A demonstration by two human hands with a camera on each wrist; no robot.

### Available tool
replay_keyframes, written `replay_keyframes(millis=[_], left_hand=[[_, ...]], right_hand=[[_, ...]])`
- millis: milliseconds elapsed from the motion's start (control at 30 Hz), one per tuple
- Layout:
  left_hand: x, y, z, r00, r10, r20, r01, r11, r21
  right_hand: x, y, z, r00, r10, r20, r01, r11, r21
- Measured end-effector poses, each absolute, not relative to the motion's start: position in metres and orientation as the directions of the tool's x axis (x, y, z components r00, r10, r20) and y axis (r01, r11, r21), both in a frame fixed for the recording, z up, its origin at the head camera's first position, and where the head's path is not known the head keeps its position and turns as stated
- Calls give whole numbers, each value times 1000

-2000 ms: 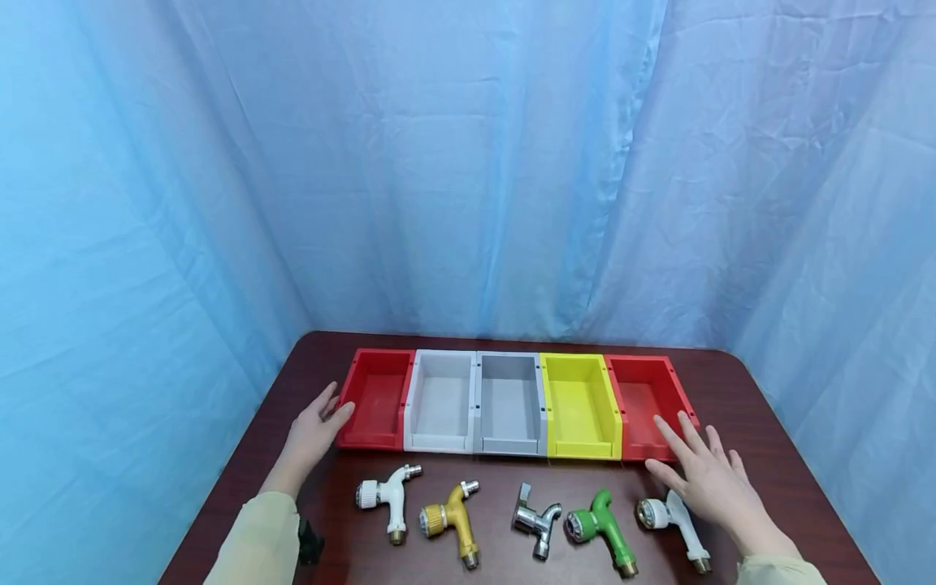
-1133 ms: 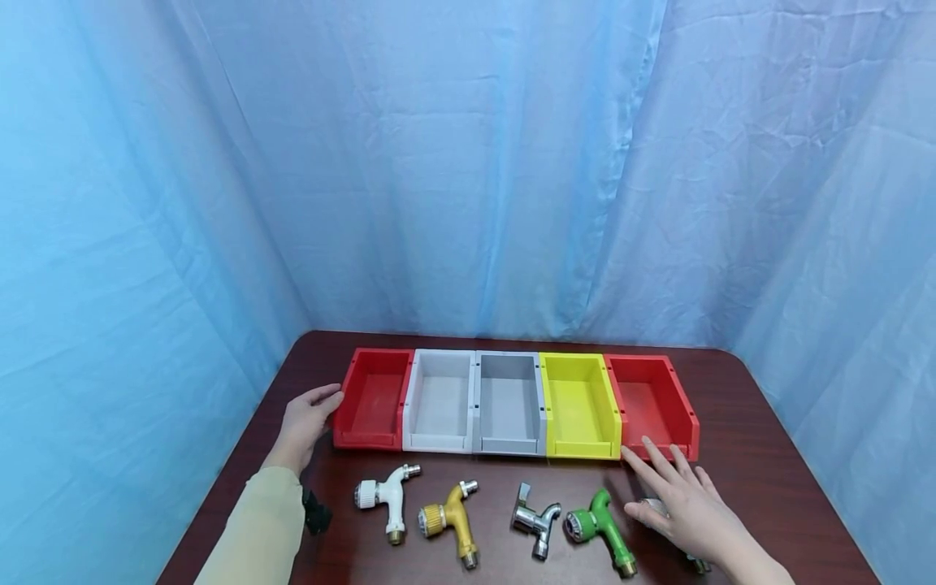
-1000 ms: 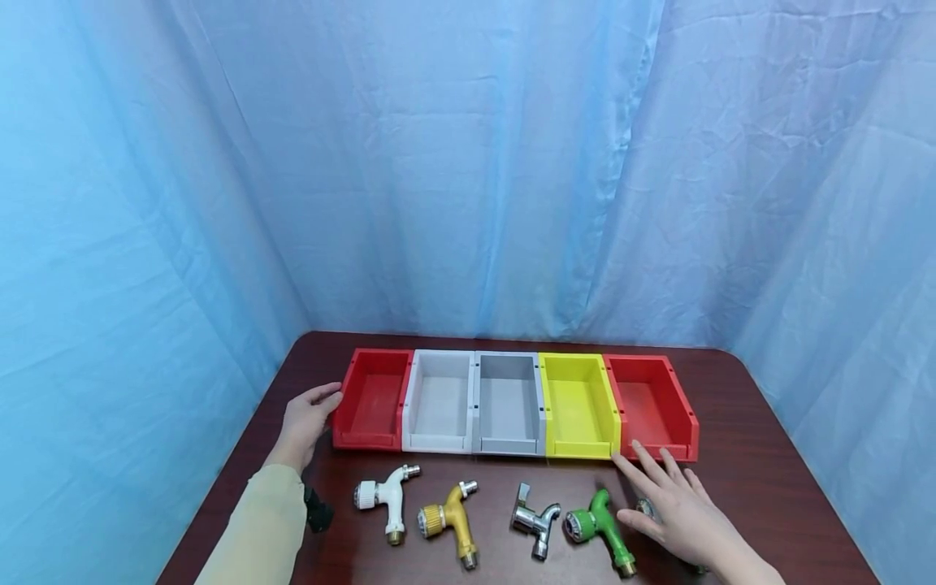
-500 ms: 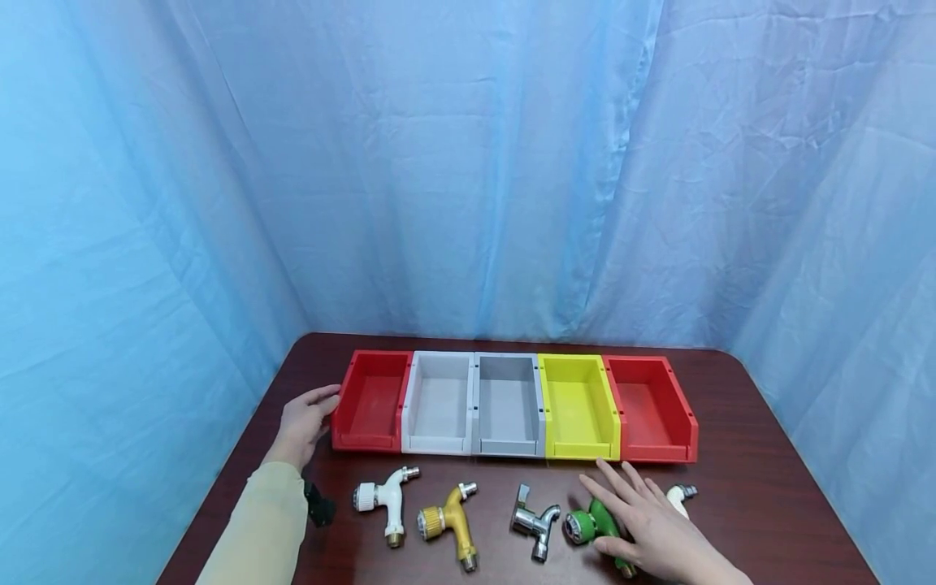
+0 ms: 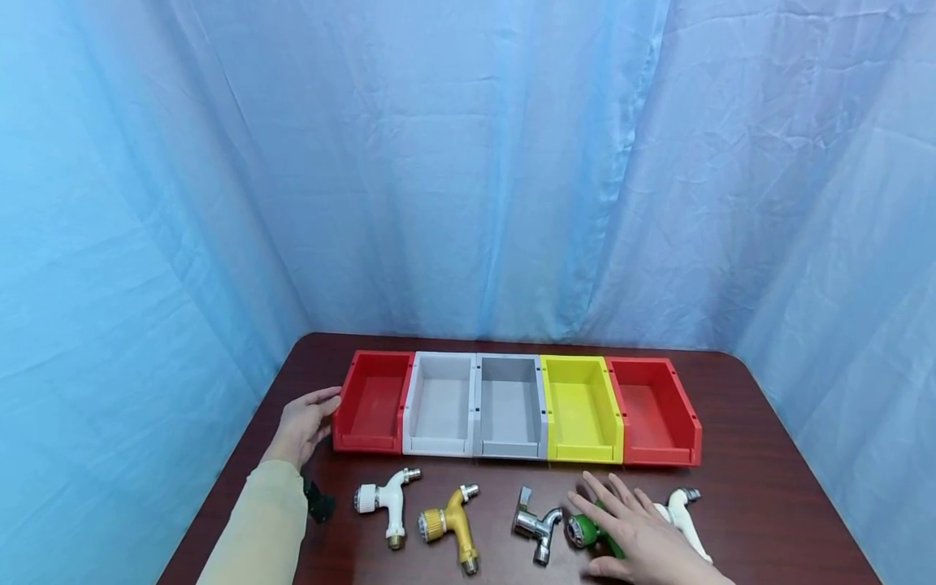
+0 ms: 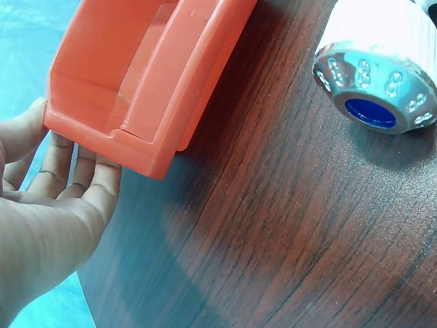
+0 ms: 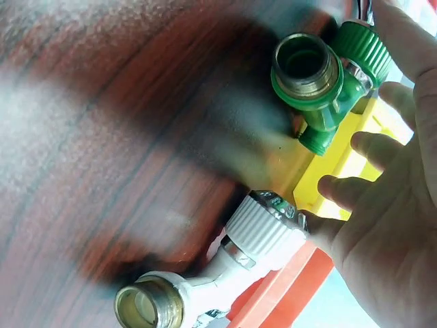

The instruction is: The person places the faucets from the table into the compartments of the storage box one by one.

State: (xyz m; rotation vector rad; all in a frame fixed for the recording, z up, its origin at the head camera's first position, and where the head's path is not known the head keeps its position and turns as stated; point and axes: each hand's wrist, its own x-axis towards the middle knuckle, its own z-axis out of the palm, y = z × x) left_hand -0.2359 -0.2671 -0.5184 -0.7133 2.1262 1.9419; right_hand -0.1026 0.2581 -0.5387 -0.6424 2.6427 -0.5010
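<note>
My left hand is at the outer side of the left red bin; in the left wrist view its thumb and fingertips touch the wall of the red bin. My right hand, fingers spread, is above the green tap and partly hides it. Beside it lies a white tap, also partly covered. In the right wrist view the green tap and the white tap lie by the fingers of the right hand, which holds nothing.
A white bin, a grey bin, a yellow bin and another red bin continue the row. In front lie a white tap, a yellow tap and a chrome tap. Blue curtains surround the table.
My right hand has moved left and towards me, from the right red bin and right white tap to above the green tap. The left hand has shifted slightly left, staying by its bin.
</note>
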Motion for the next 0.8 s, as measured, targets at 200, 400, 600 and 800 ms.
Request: replay_keyframes(millis=[200, 400, 600, 800], left_hand=[[-235, -266, -518, -868, -223, -443, -458, 18, 889], [-236, -267, -520, -864, -227, -449, -464, 15, 886], [-237, -269, -521, -867, -217, -449, -466, 31, 884], [-236, -268, -519, -869, -215, -445, -460, 24, 888]], right_hand=[[-103, 256, -540, -796, -518, -313, -357, 819, -448], [-102, 257, -543, -767, -544, -339, -369, 807, -461], [-103, 255, -545, -755, -545, -364, -376, 815, -441], [-102, 260, -544, -727, -571, -382, -398, 803, -443]])
